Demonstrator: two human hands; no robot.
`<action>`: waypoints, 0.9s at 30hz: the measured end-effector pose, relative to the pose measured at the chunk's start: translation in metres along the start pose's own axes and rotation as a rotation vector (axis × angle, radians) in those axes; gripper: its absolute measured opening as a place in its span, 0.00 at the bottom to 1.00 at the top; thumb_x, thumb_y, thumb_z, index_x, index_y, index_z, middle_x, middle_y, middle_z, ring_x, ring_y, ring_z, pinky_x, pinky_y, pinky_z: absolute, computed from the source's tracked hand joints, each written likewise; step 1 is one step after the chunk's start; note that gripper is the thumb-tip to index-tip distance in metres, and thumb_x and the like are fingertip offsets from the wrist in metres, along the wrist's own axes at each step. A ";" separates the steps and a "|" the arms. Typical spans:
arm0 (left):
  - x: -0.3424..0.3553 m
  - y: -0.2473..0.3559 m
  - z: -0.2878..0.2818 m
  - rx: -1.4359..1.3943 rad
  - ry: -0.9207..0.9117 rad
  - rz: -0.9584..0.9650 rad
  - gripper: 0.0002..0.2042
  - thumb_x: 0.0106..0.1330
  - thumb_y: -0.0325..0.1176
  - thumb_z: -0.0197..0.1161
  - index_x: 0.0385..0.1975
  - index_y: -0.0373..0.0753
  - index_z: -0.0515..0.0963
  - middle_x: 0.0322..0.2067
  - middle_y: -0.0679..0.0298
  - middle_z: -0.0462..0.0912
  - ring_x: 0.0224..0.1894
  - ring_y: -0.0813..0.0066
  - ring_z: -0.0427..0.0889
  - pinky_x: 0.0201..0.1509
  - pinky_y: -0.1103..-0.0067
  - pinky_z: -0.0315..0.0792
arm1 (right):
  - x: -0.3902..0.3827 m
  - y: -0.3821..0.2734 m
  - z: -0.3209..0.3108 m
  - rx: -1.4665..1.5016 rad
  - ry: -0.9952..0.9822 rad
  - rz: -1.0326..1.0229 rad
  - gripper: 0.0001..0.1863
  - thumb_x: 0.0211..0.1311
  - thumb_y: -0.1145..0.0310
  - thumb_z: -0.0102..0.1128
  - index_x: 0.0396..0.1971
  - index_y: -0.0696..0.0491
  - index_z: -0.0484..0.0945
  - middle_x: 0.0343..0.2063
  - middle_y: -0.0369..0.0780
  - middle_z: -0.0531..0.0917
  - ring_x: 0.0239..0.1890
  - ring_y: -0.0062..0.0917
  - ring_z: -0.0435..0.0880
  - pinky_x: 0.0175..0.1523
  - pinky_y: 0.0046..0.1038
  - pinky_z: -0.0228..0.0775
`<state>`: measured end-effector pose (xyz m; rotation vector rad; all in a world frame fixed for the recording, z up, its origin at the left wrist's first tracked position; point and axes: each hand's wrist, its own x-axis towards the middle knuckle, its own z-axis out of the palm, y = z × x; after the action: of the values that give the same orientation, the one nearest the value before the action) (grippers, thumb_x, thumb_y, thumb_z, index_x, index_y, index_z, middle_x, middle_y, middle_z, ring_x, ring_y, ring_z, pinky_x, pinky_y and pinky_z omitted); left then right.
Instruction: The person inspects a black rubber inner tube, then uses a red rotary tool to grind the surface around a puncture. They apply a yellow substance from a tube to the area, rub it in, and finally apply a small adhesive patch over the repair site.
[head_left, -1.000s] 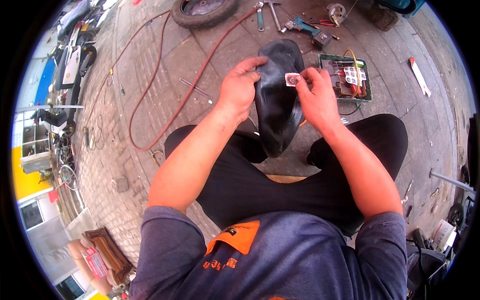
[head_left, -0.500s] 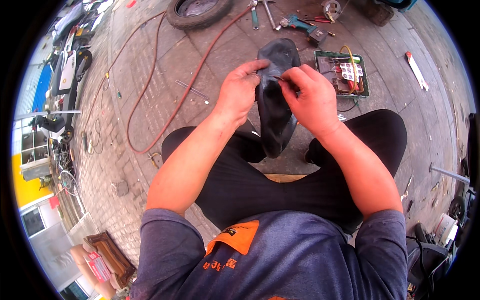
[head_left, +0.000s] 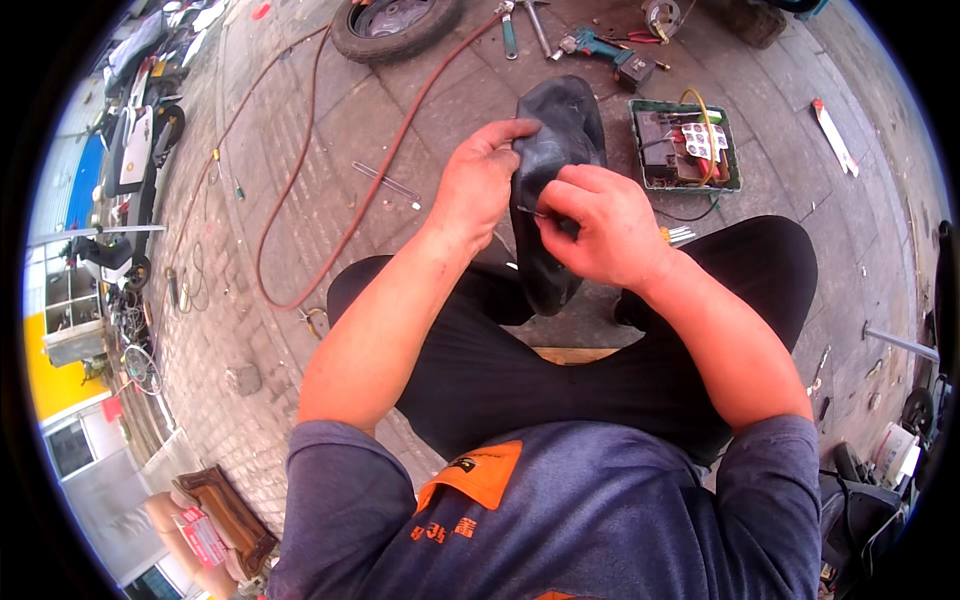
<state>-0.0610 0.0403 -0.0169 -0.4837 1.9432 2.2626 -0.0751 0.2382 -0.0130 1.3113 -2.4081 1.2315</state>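
Note:
A black rubber inner tube (head_left: 565, 105) hangs in front of me between my knees, its surface shiny and creased. My left hand (head_left: 472, 190) grips its left edge, thumb lying on the upper face. Across the middle of the tube, my right hand (head_left: 600, 225) is closed in a pinch. A small thin tip pokes out from its fingertips against the rubber; what it belongs to is too small to tell. The right hand covers part of the tube.
A green crate (head_left: 738, 160) of repair supplies stands to the right. Beyond the tube lie a cordless drill (head_left: 600, 48), a hammer (head_left: 537, 28), an adjustable wrench (head_left: 509, 36) and a tyred wheel (head_left: 395, 40). A red hose (head_left: 365, 205) snakes over the paving at left.
My right hand has moved down and slightly left along the tube, still pinching. More of the tube's upper face shows now. My left hand keeps its hold in the same place.

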 end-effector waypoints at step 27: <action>0.015 -0.004 -0.015 0.035 0.085 -0.026 0.14 0.79 0.26 0.56 0.54 0.30 0.86 0.51 0.57 0.89 0.52 0.69 0.87 0.60 0.75 0.79 | -0.007 0.036 0.003 0.057 -0.343 0.527 0.14 0.75 0.59 0.61 0.48 0.53 0.84 0.44 0.47 0.89 0.52 0.45 0.88 0.56 0.44 0.79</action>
<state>-0.0710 0.0246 -0.0274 -0.6062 1.9998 2.2234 -0.0974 0.2512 -0.0399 0.9947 -3.1280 1.2728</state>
